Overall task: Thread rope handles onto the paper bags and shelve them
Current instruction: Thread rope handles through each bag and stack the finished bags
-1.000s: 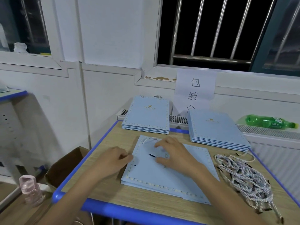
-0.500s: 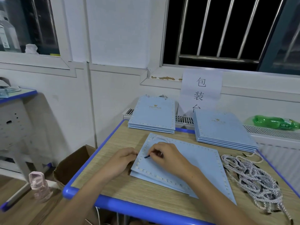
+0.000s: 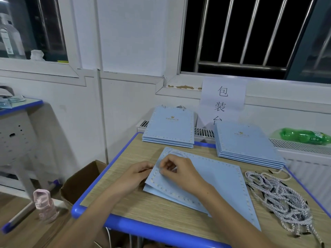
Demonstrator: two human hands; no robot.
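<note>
The flat blue paper bag (image 3: pixel 206 179) lies on our desk (image 3: pixel 125 158), long axis running away right, mouth edge at our hands. Our right hand (image 3: pixel 179 172) pinches the rope handle (image 3: pixel 179 152) end over the punched corner; our left hand (image 3: pixel 138 173) grips that edge, nearer the hole

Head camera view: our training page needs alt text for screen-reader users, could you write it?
Both hands work at the top edge of a flat light-blue paper bag on a blue-rimmed wooden table; the left hand holds the bag's edge while the right hand pinches a rope handle. Two bag stacks lie behind, and loose rope handles are piled to the right.
</note>
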